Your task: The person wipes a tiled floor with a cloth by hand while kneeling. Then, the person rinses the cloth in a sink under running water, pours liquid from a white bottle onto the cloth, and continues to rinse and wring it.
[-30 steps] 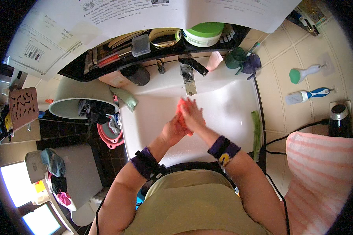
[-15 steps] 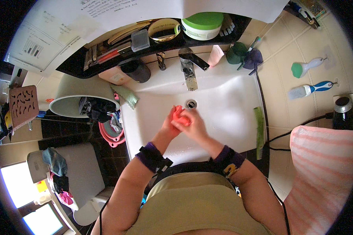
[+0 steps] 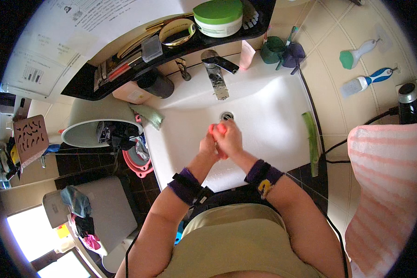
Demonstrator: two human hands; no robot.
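Over the white sink (image 3: 275,143), my two hands are pressed together just in front of the drain (image 3: 226,116). My left hand (image 3: 207,146) and my right hand (image 3: 231,140) are both closed around a small, soft coral-red thing (image 3: 221,127). It bulges out at the far side of my fingers, and a bit shows below them. Most of it is covered, so its kind cannot be made out; it looks like a crumpled cloth. Beyond the drain stands the metal faucet (image 3: 216,78), its lever turned to the right. No running water can be seen.
A black shelf (image 3: 85,88) with a green-lidded tub (image 3: 217,21) spans the back. A green strip (image 3: 311,143) lies along the sink's right edge. Two cups (image 3: 273,50) stand at the back right. A striped towel (image 3: 380,185) hangs right; a laundry basket (image 3: 72,123) tilts left.
My view has shifted slightly. My hands have squeezed closer together, the right one now wrapped further over the coral-red thing, so less of it shows.
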